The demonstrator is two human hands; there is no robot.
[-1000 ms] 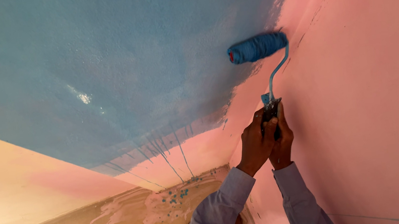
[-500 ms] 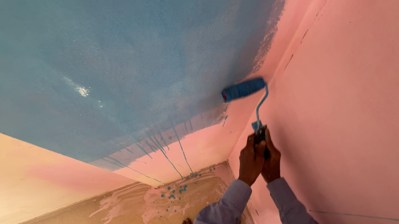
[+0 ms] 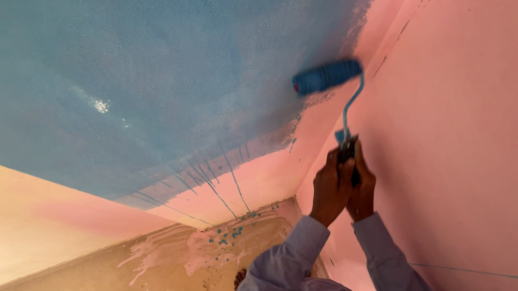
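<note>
A pink wall (image 3: 487,134) meets a wall half covered in wet blue paint (image 3: 147,73), with blue drips (image 3: 210,179) running down toward a spattered tan floor (image 3: 123,286). The paint roller (image 3: 328,77) lies at the blue patch's right edge, its sleeve's long axis level, its bent handle dropping to the hands. The left hand (image 3: 329,190) and right hand (image 3: 361,186) are both clamped tight around the handle, touching each other.
</note>
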